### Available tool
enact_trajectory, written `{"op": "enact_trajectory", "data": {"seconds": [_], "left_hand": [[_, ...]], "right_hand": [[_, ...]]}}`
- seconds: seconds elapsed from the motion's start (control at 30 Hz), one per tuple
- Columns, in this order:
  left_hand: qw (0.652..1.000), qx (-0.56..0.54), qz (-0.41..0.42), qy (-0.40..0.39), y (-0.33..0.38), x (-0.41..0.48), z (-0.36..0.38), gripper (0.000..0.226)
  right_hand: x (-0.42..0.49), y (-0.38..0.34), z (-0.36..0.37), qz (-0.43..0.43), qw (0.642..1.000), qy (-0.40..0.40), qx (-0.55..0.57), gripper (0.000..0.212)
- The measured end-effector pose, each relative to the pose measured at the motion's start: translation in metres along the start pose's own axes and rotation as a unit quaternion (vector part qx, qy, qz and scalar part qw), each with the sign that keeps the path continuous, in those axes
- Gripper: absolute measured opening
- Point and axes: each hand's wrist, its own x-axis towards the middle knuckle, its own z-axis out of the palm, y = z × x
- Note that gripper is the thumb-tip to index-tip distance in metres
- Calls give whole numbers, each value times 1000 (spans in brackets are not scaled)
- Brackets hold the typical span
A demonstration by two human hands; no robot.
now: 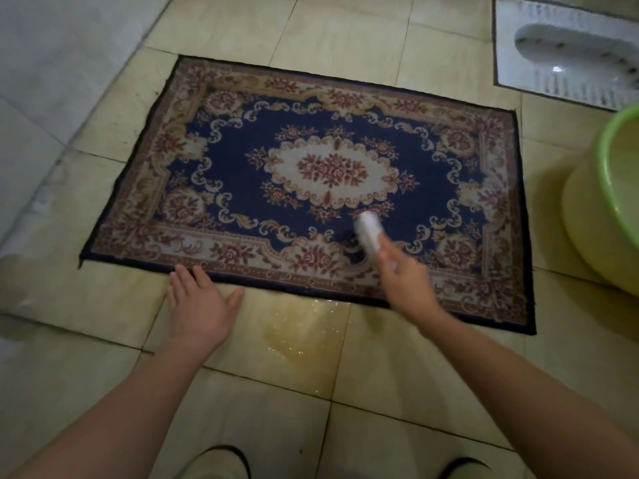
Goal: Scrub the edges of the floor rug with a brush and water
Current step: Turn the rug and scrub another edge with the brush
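A dark blue floor rug [242, 174] with a pale oval flower medallion and a patterned border lies flat on the beige tiled floor [345, 39], its long sides running left to right. The right hand [404, 280] grasps a white brush [368, 231], fingers wrapped round its near end. The brush points away from the person and sits on the rug just inside the near border, right of the middle, though blur hides whether its bristles press into the pile. The left hand [198, 305] is released, fingers straight and spread, palm down on the tiles just beside the rug's near edge, with the fingertips reaching that dark edge left of the middle. Between the two hands, a shiny puddle of water [304, 335] spreads over the tiles from under the near edge. At the right, touching or almost touching the rug's right side, stands a basin [587, 236] with a green rim and yellowish wall. A white squat toilet [567, 53] is set into the floor at the far right. Two shoe tips [221, 461] show at the near edge of view.
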Motion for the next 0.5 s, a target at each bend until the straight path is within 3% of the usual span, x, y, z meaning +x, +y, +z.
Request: {"op": "enact_trajectory", "data": {"seconds": [0.03, 0.1, 0.17, 0.23, 0.3, 0.37, 0.5], "left_hand": [[1000, 6, 7, 3, -1, 0, 0, 88], [1000, 14, 16, 10, -2, 0, -2, 85], [1000, 11, 15, 16, -3, 1, -4, 81], [1000, 8, 19, 21, -5, 2, -6, 77], [999, -4, 29, 32, -10, 2, -8, 70], [998, -18, 39, 49, -16, 4, -11, 62], [996, -29, 57, 60, -22, 4, -12, 53]], "right_hand": [[10, 4, -8, 39, 998, 45, -15, 45], [9, 6, 3, 54, 992, 61, -97, 48], [-17, -5, 40, -20, 989, -17, -144, 49], [-52, -20, 70, -113, 972, -145, -147, 50], [-55, -27, 68, -138, 965, -191, -111, 48], [-27, -26, 49, -109, 981, -149, -54, 43], [21, -25, 22, 44, 997, 49, -31, 46]]}}
